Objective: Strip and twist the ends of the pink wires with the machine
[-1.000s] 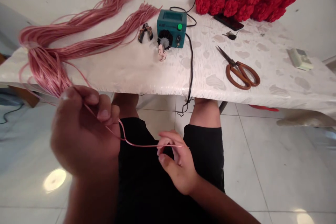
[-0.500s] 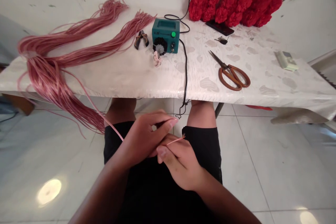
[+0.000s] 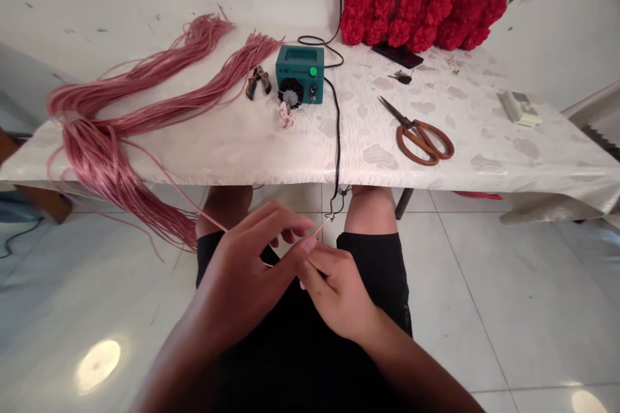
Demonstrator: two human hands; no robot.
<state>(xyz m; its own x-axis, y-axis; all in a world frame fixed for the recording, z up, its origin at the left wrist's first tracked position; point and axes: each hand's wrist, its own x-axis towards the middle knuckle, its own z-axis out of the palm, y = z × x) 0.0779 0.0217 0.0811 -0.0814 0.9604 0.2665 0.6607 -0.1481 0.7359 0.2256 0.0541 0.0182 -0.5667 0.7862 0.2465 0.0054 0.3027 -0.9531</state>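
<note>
A thin pink cord [image 3: 179, 187] runs from the bundle on the table to my hands above my lap. My right hand [image 3: 339, 290] is closed in a pinch on the cord; a short end slants up past its fingertips, close to the black lead's small wire tip [image 3: 331, 216]. Whether end and tip touch I cannot tell. My left hand [image 3: 252, 264] has its bent fingers apart from the thumb, whose tip rests against my right fingertips. Part of the cord shows in the gap below the left fingers.
The pink cord bundle [image 3: 104, 142] hangs over the table's front edge. A green box [image 3: 300, 64] with a lit button feeds the black lead. Cutters [image 3: 259, 80], scissors [image 3: 421, 135], a phone [image 3: 398, 55], red fabric flowers [image 3: 416, 0] and a small pale box [image 3: 520, 108] are on the table.
My left fingers have lifted and spread from their pinch. The cord end, earlier lying across my right hand, now points up toward the lead's tip. The view has shifted slightly.
</note>
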